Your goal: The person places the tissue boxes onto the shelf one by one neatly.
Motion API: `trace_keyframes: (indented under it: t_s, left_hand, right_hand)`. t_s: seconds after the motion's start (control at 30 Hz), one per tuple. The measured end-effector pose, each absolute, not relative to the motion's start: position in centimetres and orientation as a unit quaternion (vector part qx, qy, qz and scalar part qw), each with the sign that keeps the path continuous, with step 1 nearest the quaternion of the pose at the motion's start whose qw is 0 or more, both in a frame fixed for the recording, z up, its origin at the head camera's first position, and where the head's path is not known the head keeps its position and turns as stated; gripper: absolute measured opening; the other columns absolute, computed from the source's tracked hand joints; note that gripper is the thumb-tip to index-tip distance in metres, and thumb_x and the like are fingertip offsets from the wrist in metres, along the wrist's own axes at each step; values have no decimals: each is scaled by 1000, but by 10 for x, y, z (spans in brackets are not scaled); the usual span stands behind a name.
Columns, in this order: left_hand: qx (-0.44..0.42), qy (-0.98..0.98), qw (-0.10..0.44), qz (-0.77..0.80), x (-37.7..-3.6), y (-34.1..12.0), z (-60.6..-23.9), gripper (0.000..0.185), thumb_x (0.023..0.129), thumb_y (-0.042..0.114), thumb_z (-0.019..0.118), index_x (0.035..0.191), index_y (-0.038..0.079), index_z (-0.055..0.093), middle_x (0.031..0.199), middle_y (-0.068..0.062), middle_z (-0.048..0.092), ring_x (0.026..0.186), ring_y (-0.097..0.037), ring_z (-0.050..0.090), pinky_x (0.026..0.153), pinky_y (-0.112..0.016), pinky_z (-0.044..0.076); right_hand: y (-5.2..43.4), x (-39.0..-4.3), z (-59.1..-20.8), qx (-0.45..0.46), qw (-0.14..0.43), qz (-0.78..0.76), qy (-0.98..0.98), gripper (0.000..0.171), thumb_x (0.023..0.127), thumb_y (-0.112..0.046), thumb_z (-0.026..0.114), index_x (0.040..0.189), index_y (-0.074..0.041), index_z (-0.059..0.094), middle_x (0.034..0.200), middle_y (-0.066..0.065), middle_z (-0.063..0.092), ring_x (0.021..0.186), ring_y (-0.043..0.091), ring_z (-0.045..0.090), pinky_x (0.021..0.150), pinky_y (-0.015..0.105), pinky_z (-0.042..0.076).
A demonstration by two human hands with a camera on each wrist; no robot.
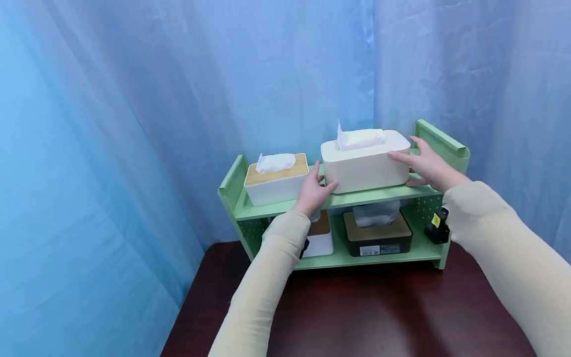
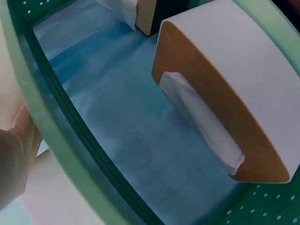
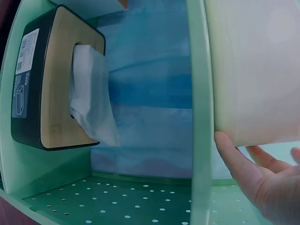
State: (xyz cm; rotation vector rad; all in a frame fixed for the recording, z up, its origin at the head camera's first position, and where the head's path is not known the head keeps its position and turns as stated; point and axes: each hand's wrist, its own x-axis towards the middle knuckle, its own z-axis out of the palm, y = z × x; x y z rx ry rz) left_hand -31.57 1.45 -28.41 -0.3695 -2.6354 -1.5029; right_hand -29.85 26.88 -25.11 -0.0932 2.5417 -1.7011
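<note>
I have both my hands on the big white box point(image 1: 366, 166). It sits on the top shelf point(image 1: 285, 207) of the green rack point(image 1: 439, 141), on the right side. A tissue point(image 1: 359, 138) sticks up out of its top.

My left hand point(image 1: 312, 191) touches the left end of the box. The fingers are mostly straight and press on its side. My right hand point(image 1: 426, 166) is on the right end. Its fingers lie flat along the top edge and the thumb is low by the bottom. In the right wrist view my fingers point(image 3: 234, 159) sit right under the box.

Next to the box, on the left of the same shelf, is a small box point(image 1: 276, 181) with a wood lid. On the low shelf there is a black box point(image 1: 378, 238) with a wood lid and one more white box point(image 1: 318, 238). The rack stands on a dark table point(image 1: 379, 317). A blue curtain point(image 1: 178, 89) hangs behind.
</note>
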Motion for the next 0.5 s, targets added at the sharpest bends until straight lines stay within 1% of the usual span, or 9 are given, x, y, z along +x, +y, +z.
trace_keyframes:
  t_s: [0.1,0.2,0.3,0.43,0.47,0.5]
  left_hand:
    - [-105,-861,42,-497,-316,14,-288,75,92,19,62,152,11,18,152,-9,33,132,-24,45,103,-34,42]
    - [-108,-856,46,-503,-315,14,-290,72,93,17,61,151,9,21,152,-11,33,130,-25,47,103,-35,42]
    - [-111,-844,45,-522,-315,14,-294,69,93,16,60,151,8,24,149,-13,38,129,-27,49,102,-35,43]
    - [-123,-823,37,-554,-312,14,-301,64,94,14,58,150,9,27,145,-16,44,126,-28,51,101,-36,44]
    - [-129,-817,35,-560,-311,15,-302,63,94,14,57,150,9,28,145,-16,44,126,-29,51,101,-36,44]
    - [-136,-812,31,-567,-309,15,-303,63,94,14,56,149,9,28,145,-17,43,126,-29,51,101,-37,44]
  right_hand:
    - [266,-299,-257,-22,30,-545,837,107,88,-62,48,147,-11,-25,153,29,-13,138,51,14,97,58,39]
    - [267,-298,-264,-15,9,-536,844,109,85,-66,47,148,-5,-20,153,32,-6,137,50,19,98,55,40]
    - [270,-296,-272,-11,-11,-524,852,109,85,-67,46,149,-3,-16,153,33,3,136,48,24,98,50,43]
    - [276,-291,-281,-12,-27,-506,862,108,85,-66,45,150,-3,-14,150,35,14,129,46,40,95,44,47]
    - [278,-290,-282,-13,-29,-504,863,107,85,-66,46,150,-3,-13,149,36,16,124,42,47,93,42,49]
    - [281,-288,-283,-14,-29,-505,863,107,86,-65,46,150,-3,-13,149,36,17,117,36,56,91,38,51]
